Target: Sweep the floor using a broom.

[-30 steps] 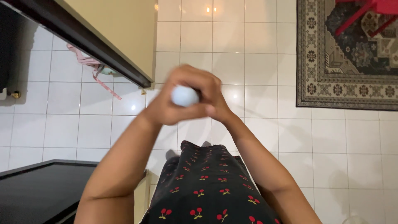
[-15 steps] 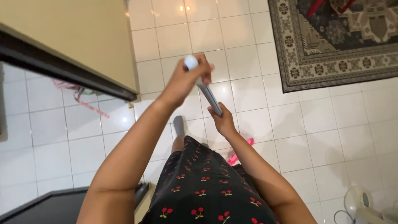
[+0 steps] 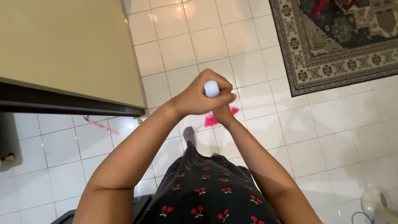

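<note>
Left hand (image 3: pixel 199 96) clenched on the white handle tip (image 3: pixel 211 88); right hand (image 3: pixel 224 114) grips lower, shaft hidden. Pink head (image 3: pixel 212 120) sits on the tiled floor (image 3: pixel 257 66) beside the rug (image 3: pixel 331 45). Stroke under way; swept area unclear.

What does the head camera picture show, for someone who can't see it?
Both hands grip a long handle, the left hand at its rounded white handle tip, the right hand lower. Below are a pink broom head, white floor tiles and a patterned rug.
</note>
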